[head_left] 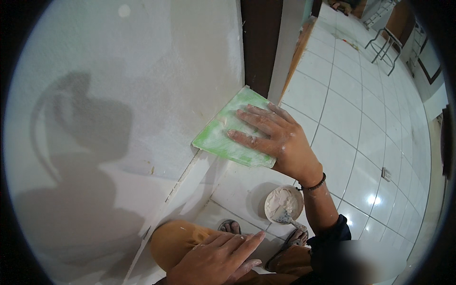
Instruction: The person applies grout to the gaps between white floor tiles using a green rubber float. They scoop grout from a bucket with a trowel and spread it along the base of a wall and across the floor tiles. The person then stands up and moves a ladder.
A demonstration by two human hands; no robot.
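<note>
My right hand (287, 145) presses a green plastic putty spreader (216, 140) by the end of the white wall (156, 109), close to a dark door frame (259, 47). Its fingers lie spread over the spreader's upper face; the thumb is hidden beneath. White putty smears the spreader and my fingers. Over my bent knee rests my left hand (213, 259), fingers stretched out and holding nothing. On the floor below my right wrist stands a round bowl (301, 209) of whitish putty (282, 199), a putty knife (286, 218) leaning in it.
White floor tiles (351, 114) stretch away to the right. A metal-legged stool (387, 45) stands far off, with a ladder (380, 14) behind it. A small pale object (386, 174) lies on the tiles at right. My sandalled feet (230, 225) flank the bowl.
</note>
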